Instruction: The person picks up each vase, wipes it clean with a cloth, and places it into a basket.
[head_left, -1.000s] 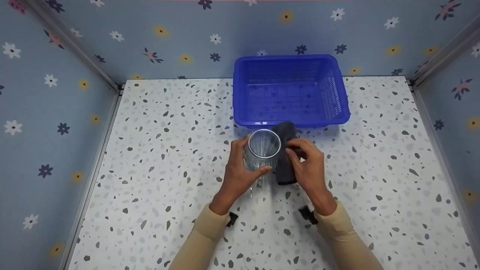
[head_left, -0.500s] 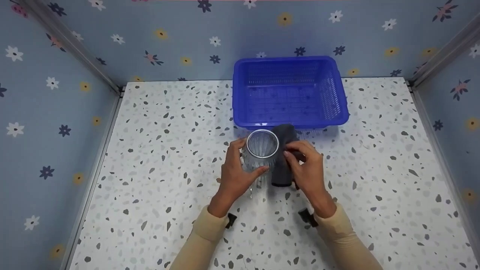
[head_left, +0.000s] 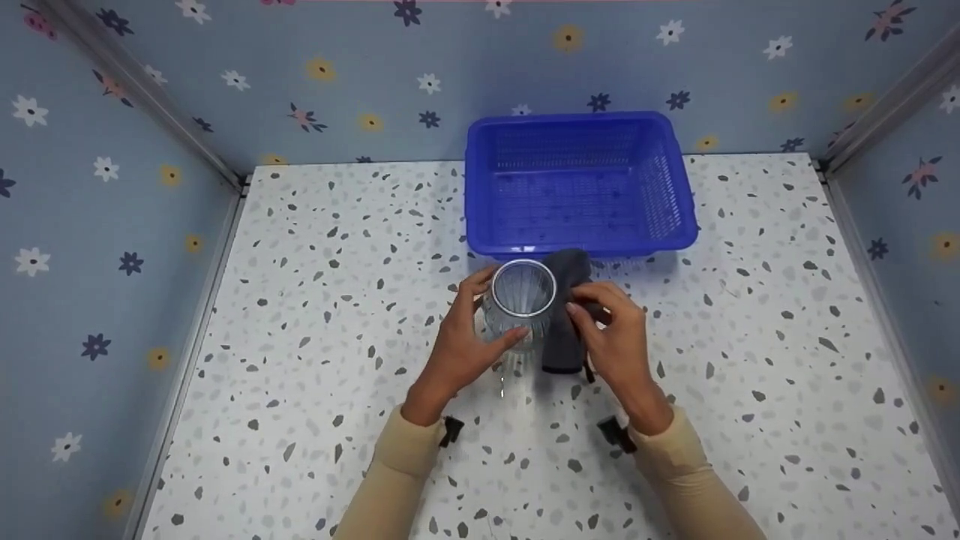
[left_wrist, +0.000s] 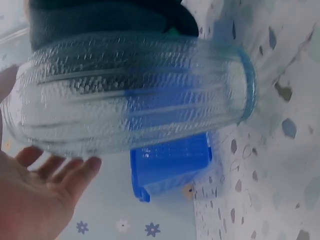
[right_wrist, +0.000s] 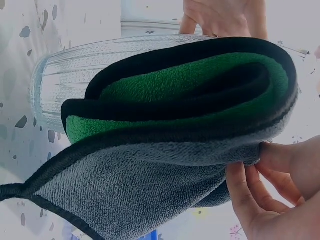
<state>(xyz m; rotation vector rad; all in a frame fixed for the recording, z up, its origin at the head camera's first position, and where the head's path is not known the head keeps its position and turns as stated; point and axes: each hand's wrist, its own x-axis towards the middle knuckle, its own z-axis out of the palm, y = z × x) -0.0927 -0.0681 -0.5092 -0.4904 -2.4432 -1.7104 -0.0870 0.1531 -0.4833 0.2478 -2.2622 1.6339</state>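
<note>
A clear ribbed glass vase [head_left: 517, 322] stands on the speckled table, its round rim facing up. My left hand [head_left: 463, 349] holds it from the left, with the thumb on the near side and fingers curved toward the far side; there is a gap between palm and glass. Just right of the vase, my right hand [head_left: 619, 326] pinches a folded cloth [head_left: 564, 349] between thumb and fingers. Grey outside, with green inner folds and black edging, the cloth [right_wrist: 145, 180] fills much of the right wrist view and partly covers the vase [right_wrist: 65, 85].
A blue plastic basket [head_left: 581, 249] with perforated sides stands behind the vase and cloth, near the back wall. Flower-patterned panels [head_left: 375, 82] enclose the speckled table [head_left: 337, 300] at the back and on both sides.
The vase and cloth have shifted slightly left. My left hand has drawn a little to the left, its thumb sliding left along the glass. The right hand keeps its pinch on the cloth.
</note>
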